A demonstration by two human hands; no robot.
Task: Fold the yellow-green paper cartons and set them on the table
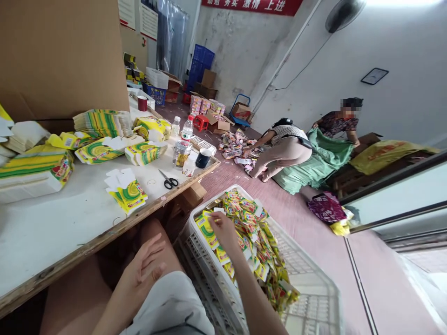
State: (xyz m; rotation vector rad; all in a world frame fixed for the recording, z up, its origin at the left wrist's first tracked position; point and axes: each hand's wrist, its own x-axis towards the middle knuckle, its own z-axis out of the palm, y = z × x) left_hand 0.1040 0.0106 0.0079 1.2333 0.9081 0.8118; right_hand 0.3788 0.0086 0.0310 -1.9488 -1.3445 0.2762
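My right hand [226, 231] is over a white plastic basket [307, 298] on my right, its fingers curled at the top edge of a small yellow-green carton [206, 231]. My palm partly hides that grip. Beneath it lies a heap of yellow-green packets [249, 216] and cartons. My left hand [148, 260] rests above my lap with fingers stretched out, and nothing is in it. On the table, one flattened carton [128, 193] with white flaps raised lies close to the edge.
Scissors [170, 181], a dark mug [203, 158], a metal can [182, 153] and a water bottle [187, 129] stand on the table [84, 209]. Stacks of flat cartons [103, 123] lie behind. Across the floor, a person [284, 144] bends over scattered packets; another [340, 118] holds a green sack.
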